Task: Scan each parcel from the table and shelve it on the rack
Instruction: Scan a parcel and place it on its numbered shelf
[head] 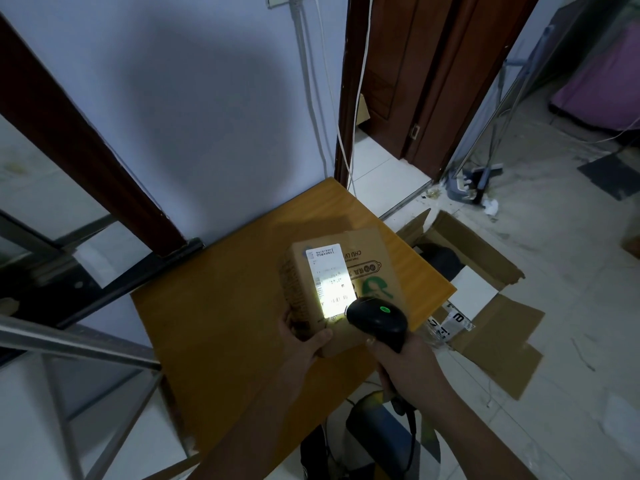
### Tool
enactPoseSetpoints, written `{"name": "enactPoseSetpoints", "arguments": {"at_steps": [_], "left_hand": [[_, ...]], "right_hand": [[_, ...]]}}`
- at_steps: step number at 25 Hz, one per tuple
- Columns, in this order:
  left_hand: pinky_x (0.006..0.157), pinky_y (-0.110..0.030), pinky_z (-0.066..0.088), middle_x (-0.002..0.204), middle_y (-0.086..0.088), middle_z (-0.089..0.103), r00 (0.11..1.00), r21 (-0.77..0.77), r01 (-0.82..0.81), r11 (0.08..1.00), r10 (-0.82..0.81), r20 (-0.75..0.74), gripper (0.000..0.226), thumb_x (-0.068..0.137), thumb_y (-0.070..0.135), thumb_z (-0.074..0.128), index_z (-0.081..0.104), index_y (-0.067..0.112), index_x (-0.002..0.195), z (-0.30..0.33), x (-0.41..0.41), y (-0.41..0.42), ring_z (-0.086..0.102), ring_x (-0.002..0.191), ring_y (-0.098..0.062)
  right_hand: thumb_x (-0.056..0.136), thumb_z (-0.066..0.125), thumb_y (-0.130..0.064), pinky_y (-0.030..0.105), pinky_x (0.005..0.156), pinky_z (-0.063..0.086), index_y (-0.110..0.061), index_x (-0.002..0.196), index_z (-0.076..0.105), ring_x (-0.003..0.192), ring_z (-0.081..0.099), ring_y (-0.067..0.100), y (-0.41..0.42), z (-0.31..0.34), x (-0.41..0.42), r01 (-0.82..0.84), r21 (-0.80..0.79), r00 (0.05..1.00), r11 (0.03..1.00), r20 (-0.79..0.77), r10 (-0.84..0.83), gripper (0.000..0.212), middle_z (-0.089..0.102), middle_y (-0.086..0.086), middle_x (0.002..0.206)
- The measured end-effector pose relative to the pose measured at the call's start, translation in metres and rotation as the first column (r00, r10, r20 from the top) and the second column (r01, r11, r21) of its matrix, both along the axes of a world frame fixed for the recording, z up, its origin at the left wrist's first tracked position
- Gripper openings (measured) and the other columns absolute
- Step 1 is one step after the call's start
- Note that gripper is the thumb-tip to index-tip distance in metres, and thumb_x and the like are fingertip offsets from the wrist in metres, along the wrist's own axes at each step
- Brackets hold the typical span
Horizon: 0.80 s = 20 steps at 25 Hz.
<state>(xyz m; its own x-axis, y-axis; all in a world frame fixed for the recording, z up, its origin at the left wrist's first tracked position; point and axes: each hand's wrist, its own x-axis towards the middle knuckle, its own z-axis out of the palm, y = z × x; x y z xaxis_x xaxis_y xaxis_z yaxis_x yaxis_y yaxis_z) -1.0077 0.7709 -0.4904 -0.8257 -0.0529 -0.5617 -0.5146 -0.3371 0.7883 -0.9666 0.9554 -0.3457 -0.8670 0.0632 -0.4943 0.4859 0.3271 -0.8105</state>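
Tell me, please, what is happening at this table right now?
A person is scanning a parcel. The left hand grips a cardboard box above the orange table, while the right hand holds a black scanner aimed at its white label, which is lit up. The scanner's green light is on. The box is not yet shelved.

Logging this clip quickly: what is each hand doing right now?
Left hand: grips the cardboard parcel over the table.
Right hand: grips the scanner, aimed at the parcel's label.
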Motion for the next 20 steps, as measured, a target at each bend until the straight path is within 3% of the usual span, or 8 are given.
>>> {"name": "enactPoseSetpoints", "arguments": {"at_steps": [2, 7, 10, 13, 15, 17, 20], "left_hand": [[0.088, -0.052, 0.063, 0.143, 0.001, 0.053, 1.000, -0.007, 0.013, 1.000, -0.013, 0.007, 0.104, 0.076, 0.004, 0.086, 0.026, 0.035, 0.155, 0.000, 0.002, -0.003, 0.062, 0.123, -0.023], [0.094, -0.060, 0.058, 0.149, -0.004, 0.051, 0.999, 0.039, -0.015, 0.999, 0.013, 0.052, 0.120, 0.055, 0.031, 0.099, 0.030, 0.044, 0.152, 0.019, 0.003, -0.016, 0.062, 0.122, -0.028], [0.093, -0.062, 0.059, 0.149, 0.004, 0.053, 0.996, -0.001, -0.015, 1.000, 0.015, 0.089, 0.104, 0.060, 0.047, 0.097, 0.036, 0.048, 0.144, 0.041, 0.013, -0.029, 0.063, 0.123, -0.029], [0.089, -0.060, 0.061, 0.144, 0.003, 0.055, 0.991, -0.025, -0.071, 0.997, 0.073, 0.109, 0.074, 0.078, 0.048, 0.087, 0.040, 0.045, 0.136, 0.068, 0.033, -0.035, 0.063, 0.121, -0.029], [0.087, -0.059, 0.061, 0.142, 0.000, 0.056, 0.987, -0.036, -0.118, 0.992, 0.121, 0.107, 0.076, 0.078, 0.053, 0.085, 0.041, 0.041, 0.139, 0.087, 0.054, -0.035, 0.064, 0.118, -0.030], [0.088, -0.062, 0.060, 0.143, -0.004, 0.055, 0.980, -0.042, -0.166, 0.985, 0.169, 0.103, 0.094, 0.066, 0.062, 0.088, 0.041, 0.039, 0.143, 0.106, 0.081, -0.030, 0.062, 0.120, -0.034], [0.092, -0.066, 0.057, 0.138, -0.010, 0.053, 0.963, -0.021, -0.246, 0.969, 0.247, 0.104, 0.074, 0.079, 0.057, 0.082, 0.044, 0.036, 0.139, 0.133, 0.132, -0.018, 0.058, 0.120, -0.038]], "right_hand": [[0.094, 0.061, -0.016, 0.029, 0.048, 0.043, -0.002, 0.056, 0.056, 0.035, 0.048, 0.016, -0.004, 0.006, 0.002, 0.007, -0.005, 1.000, 1.000, 0.008, -0.007, 0.041, 0.049, 0.009, 0.043], [0.091, 0.064, -0.019, 0.029, 0.050, 0.044, -0.004, 0.065, 0.056, 0.041, 0.049, 0.016, -0.003, 0.024, 0.007, -0.004, 0.083, 1.000, 0.997, 0.016, 0.002, 0.030, 0.050, 0.012, 0.054], [0.092, 0.063, -0.019, 0.031, 0.051, 0.045, -0.003, 0.072, 0.058, 0.046, 0.052, 0.017, 0.003, 0.038, 0.014, -0.040, 0.103, 0.999, 0.994, -0.023, 0.043, 0.027, 0.054, 0.011, 0.056], [0.093, 0.064, -0.015, 0.029, 0.049, 0.046, -0.006, 0.079, 0.060, 0.046, 0.054, 0.017, 0.005, 0.053, 0.028, -0.069, 0.058, 0.995, 0.996, -0.069, 0.073, 0.017, 0.057, 0.005, 0.056], [0.094, 0.063, -0.012, 0.026, 0.045, 0.045, -0.006, 0.082, 0.060, 0.044, 0.051, 0.016, 0.007, 0.065, 0.046, -0.113, -0.008, 0.989, 0.994, -0.100, 0.111, 0.014, 0.057, 0.007, 0.060], [0.095, 0.062, -0.013, 0.025, 0.045, 0.044, -0.004, 0.082, 0.060, 0.044, 0.051, 0.017, 0.010, 0.077, 0.069, -0.194, -0.044, 0.972, 0.980, -0.142, 0.187, 0.016, 0.056, 0.011, 0.062], [0.097, 0.062, -0.019, 0.022, 0.043, 0.041, -0.004, 0.070, 0.058, 0.042, 0.051, 0.016, 0.014, 0.091, 0.106, -0.327, -0.029, 0.926, 0.945, -0.210, 0.314, 0.031, 0.052, 0.010, 0.055]]}}
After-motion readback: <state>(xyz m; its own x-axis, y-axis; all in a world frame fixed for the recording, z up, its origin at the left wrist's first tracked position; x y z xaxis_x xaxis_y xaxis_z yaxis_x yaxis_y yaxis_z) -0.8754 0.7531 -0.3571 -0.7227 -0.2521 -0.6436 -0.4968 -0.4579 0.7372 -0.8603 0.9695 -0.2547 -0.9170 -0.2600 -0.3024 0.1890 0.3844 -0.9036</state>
